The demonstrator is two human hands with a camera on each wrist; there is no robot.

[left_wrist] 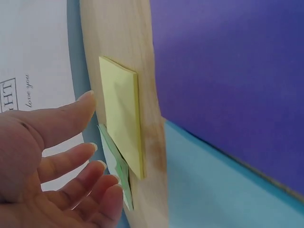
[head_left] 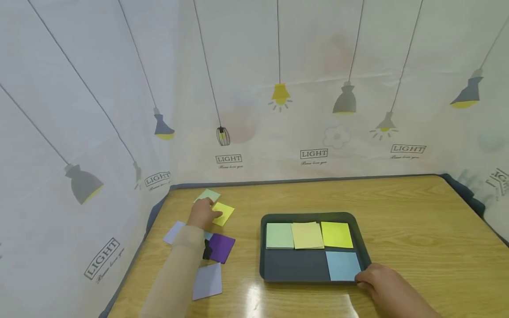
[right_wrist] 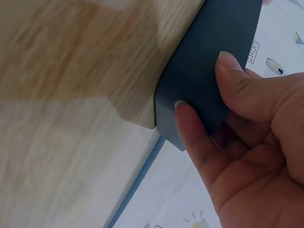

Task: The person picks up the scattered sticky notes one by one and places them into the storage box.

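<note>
My left hand (head_left: pixel 202 213) hovers at the far left of the table, over a yellow sticky note pad (head_left: pixel 223 213) and a green one (head_left: pixel 207 194). In the left wrist view its fingers are spread and loosely bent beside the yellow pad (left_wrist: pixel 122 114), with nothing held. At the near right corner of a dark tray (head_left: pixel 294 265), my right hand (head_left: pixel 385 282) pinches the rim between thumb and fingers. Inside the tray, green (head_left: pixel 279 235), pale yellow (head_left: pixel 307 235) and bright yellow notes (head_left: pixel 336 234) form the back row. A blue note (head_left: pixel 343 266) lies front right.
Near my left forearm lie a purple pad (head_left: pixel 222 247), a black piece (head_left: pixel 207 250), part of a blue pad (left_wrist: pixel 209 175) and lavender pads (head_left: pixel 207 281), (head_left: pixel 173 232). A printed curtain (head_left: pixel 258 163) borders the wooden table (head_left: pixel 417 221) at the back and left.
</note>
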